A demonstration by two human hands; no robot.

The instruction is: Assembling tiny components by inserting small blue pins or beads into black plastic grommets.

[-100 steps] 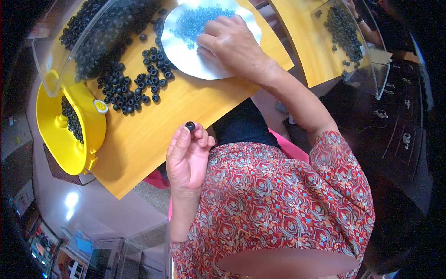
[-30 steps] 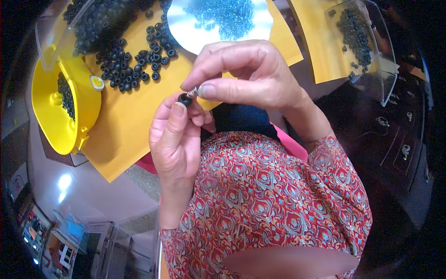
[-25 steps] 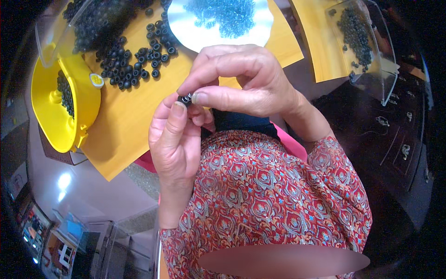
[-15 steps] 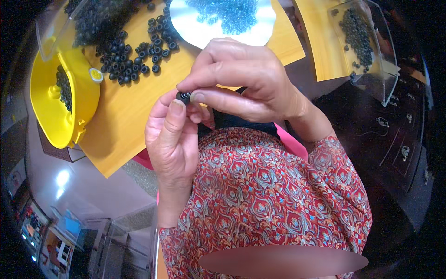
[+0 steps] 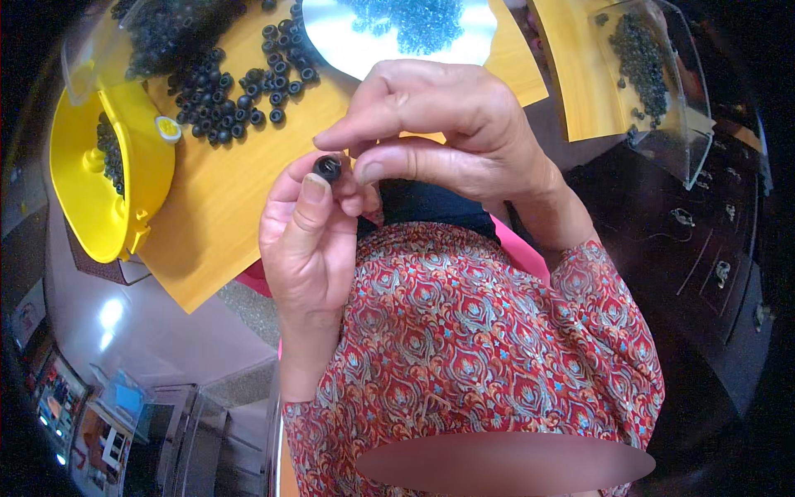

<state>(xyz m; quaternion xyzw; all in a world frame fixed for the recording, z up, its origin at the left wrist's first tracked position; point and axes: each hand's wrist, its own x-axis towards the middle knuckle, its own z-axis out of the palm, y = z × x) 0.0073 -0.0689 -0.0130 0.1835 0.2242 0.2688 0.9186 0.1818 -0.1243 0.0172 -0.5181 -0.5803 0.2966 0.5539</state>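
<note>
Between thumb and fingers, my left hand [image 5: 310,228] pinches a small black ring-shaped cap [image 5: 328,168], its hollow side facing up. Something shiny shows inside the hollow, too small to make out. Just right of the cap, my right hand [image 5: 451,137] hovers with its thumb and forefinger apart and nothing visible between them. Many similar black caps [image 5: 224,103] lie loose on the yellow wooden table [image 5: 219,215] beyond my left hand. A white plate [image 5: 348,62] behind my right hand carries a heap of tiny bluish, see-through pieces [image 5: 426,25].
A yellow plastic container [image 5: 79,195] with small dark pieces stands at the table's left edge. A clear container with a large dark heap [image 5: 178,33] is at the far left. On the right, a clear tray [image 5: 696,124] holds dark pieces. Dark drawers [image 5: 704,240] stand beyond.
My right thumb and forefinger have parted and drawn slightly away from the cap. The cap's hollow face is now uncovered. My left hand keeps its hold.
</note>
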